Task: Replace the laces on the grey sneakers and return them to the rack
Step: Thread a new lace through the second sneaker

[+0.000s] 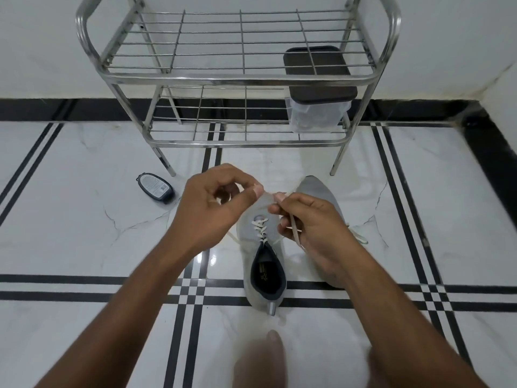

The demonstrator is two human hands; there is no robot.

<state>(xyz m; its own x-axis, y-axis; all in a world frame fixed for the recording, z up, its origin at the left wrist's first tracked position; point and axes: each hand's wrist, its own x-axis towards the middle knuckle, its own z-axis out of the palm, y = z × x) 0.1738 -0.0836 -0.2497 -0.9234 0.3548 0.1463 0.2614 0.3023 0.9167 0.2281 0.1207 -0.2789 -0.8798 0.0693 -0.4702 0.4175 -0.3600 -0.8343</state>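
Observation:
One grey sneaker [263,275] stands on the floor, toe pointing away, with a white lace [260,225] crossed through its lower eyelets. A second grey sneaker [321,191] lies behind my right hand, mostly hidden. My left hand [212,208] pinches one lace end above the shoe. My right hand [307,219] pinches the other lace strand, which runs down across its fingers. Both hands hover just over the front of the near sneaker. The steel shoe rack [223,77] stands beyond the shoes.
A clear plastic box with a dark lid [319,102] sits on the rack's lower shelf at the right. A small dark bottle [155,187] lies on the floor near the rack's left leg. Another lace piece [359,236] lies to the right. My foot [263,359] shows at the bottom.

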